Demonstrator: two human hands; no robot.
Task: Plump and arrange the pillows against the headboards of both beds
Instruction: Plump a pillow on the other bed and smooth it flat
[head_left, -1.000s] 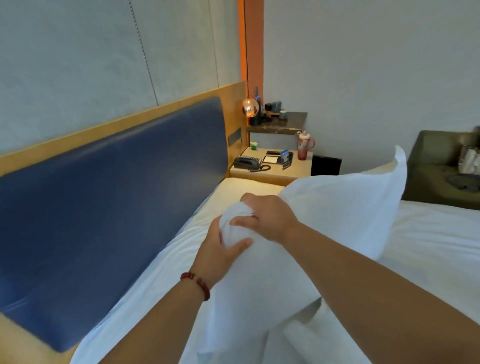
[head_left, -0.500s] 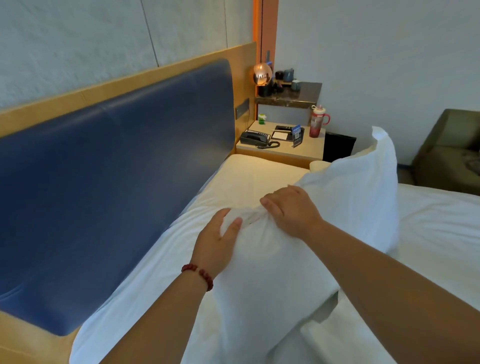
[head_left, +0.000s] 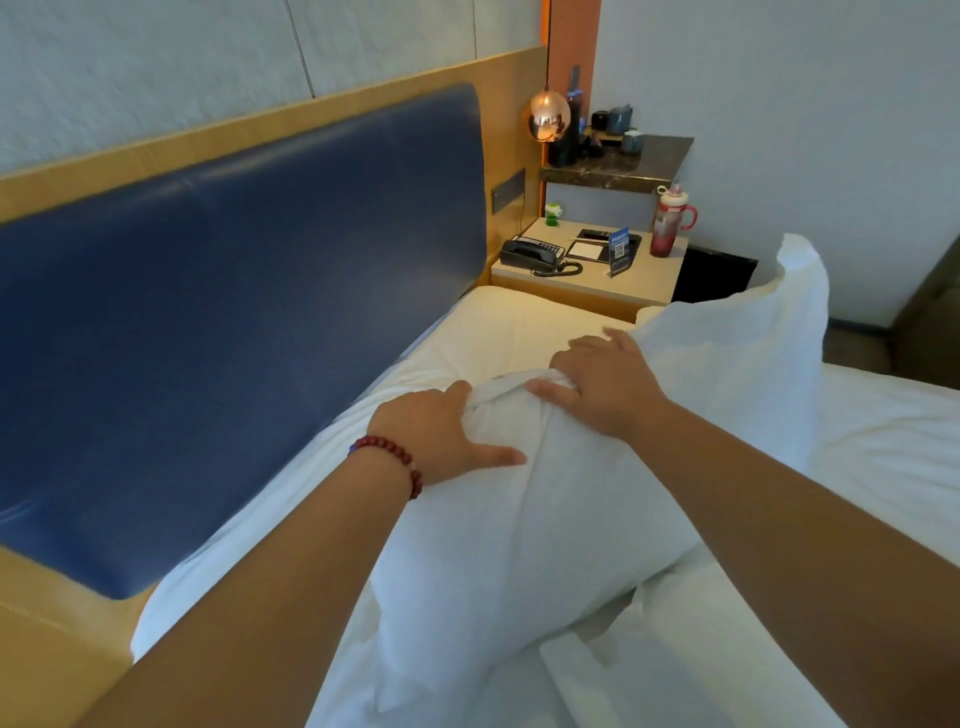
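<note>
Pale wall panels run above a wooden frame that carries the padded blue headboard (head_left: 234, 312) along the left. Below it lies the white bed (head_left: 498, 332), with a strip of bare sheet showing between the headboard and the pillow (head_left: 571, 519). The left hand (head_left: 436, 436), with a red bead bracelet (head_left: 397, 460) at the wrist, grips the pillow's near upper end: its fingers go over the gathered top and its thumb is splayed flat on the near face. The pillow stands tilted on the bed, its bulk below and to the right of that hand. Just beside it, the right hand (head_left: 608, 389) holds the same bunched edge, thumb on the near side and fingers spread over the far side. Behind, a desk (head_left: 644, 275) beside the bed bears a telephone (head_left: 535, 254) and a red bottle (head_left: 670, 228). The pillow's far corner (head_left: 800, 270) pokes up at the right.
</note>
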